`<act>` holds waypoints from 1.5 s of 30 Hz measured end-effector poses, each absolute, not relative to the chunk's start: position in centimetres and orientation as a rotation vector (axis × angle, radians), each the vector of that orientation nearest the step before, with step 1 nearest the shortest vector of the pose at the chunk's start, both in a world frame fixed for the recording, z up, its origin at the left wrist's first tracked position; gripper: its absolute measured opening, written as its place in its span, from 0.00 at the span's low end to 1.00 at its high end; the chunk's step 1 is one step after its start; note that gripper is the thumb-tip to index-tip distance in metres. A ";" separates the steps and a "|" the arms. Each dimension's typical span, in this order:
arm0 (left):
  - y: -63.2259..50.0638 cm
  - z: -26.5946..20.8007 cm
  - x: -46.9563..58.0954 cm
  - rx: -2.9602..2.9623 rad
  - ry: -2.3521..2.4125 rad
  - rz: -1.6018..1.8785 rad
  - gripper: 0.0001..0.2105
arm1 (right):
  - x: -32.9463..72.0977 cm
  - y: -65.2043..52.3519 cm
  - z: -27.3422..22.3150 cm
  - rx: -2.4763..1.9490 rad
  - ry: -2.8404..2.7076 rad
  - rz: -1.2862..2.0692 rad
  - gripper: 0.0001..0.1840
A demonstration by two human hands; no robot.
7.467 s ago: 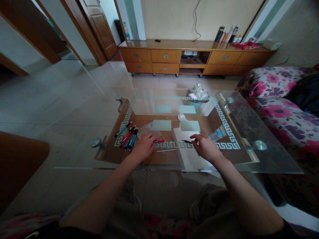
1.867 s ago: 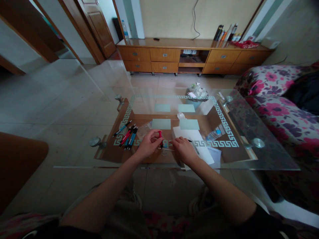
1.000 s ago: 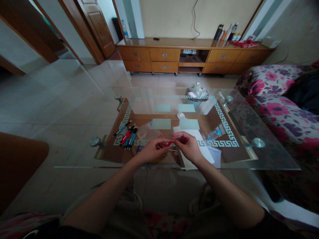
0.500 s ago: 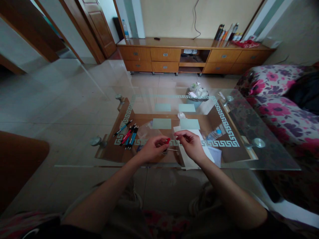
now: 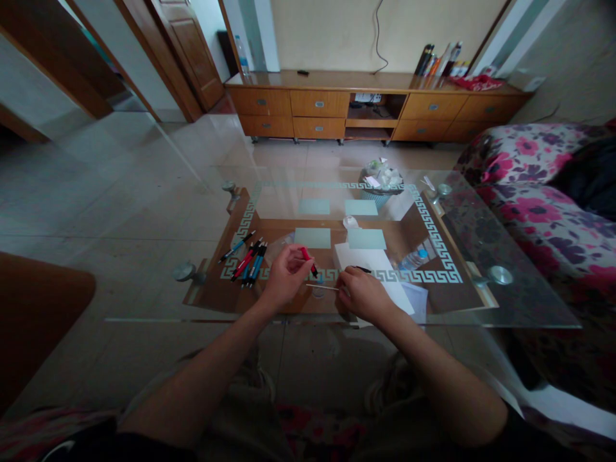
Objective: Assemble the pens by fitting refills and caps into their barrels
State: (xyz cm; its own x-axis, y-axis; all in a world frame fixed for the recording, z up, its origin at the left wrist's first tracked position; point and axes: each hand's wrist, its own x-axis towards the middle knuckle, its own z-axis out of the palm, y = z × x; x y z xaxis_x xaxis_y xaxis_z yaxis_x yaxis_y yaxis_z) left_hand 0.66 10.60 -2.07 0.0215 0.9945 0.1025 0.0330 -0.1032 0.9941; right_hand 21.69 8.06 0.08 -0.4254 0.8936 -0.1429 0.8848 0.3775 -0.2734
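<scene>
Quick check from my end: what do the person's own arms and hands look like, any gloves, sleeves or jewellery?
Both hands are bare: left hand, right hand. No gloves, and no rings or watch that I can make out in this dim view. The forearms are uncovered; dark short sleeves show only at the bottom edge of the picture.

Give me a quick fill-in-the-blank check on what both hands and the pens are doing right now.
1. The left hand holds a ____ pen barrel with its tip pointing down.
2. The right hand pinches the thin refill at its ____ end.
3. The pile of pens lies to the ____ of the left hand.

Missing words: red; right; left
</scene>
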 end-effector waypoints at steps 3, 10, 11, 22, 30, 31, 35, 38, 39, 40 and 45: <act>10.5 -1.6 0.7 1.307 1.151 1.245 0.21 | 21.3 8.0 0.1 -1.719 -2.649 0.448 0.08; 10.5 -1.5 0.7 1.331 1.114 1.265 0.18 | 21.1 7.9 -0.5 -1.757 -2.689 0.432 0.11; 10.5 -1.5 0.7 1.335 1.114 1.267 0.18 | 21.1 7.9 -0.6 -1.758 -2.694 0.434 0.12; 10.5 -1.4 0.7 1.343 1.154 1.245 0.18 | 21.0 8.0 -0.7 -1.775 -2.681 0.393 0.10; 10.5 -1.4 0.7 1.355 1.156 1.249 0.18 | 21.0 8.1 -1.6 -1.748 -2.758 0.307 0.13; 10.5 -1.4 0.7 1.358 1.161 1.248 0.19 | 21.0 8.0 -1.7 -1.753 -2.769 0.296 0.13; 10.5 -1.4 0.7 1.358 1.166 1.244 0.19 | 20.9 7.8 -1.7 -1.765 -2.780 0.262 0.13; 10.6 -1.5 0.6 1.354 1.160 1.245 0.18 | 21.0 7.7 -1.5 -1.767 -2.742 0.293 0.12; 10.6 -1.5 0.6 1.356 1.158 1.246 0.18 | 21.1 7.8 -1.3 -1.774 -2.716 0.319 0.12; 10.6 -1.5 0.5 1.360 1.157 1.245 0.18 | 21.3 7.8 -1.2 -1.785 -2.685 0.356 0.11; 10.5 -1.5 0.4 1.384 1.156 1.217 0.18 | 22.2 8.2 -0.7 -1.798 -2.501 0.595 0.09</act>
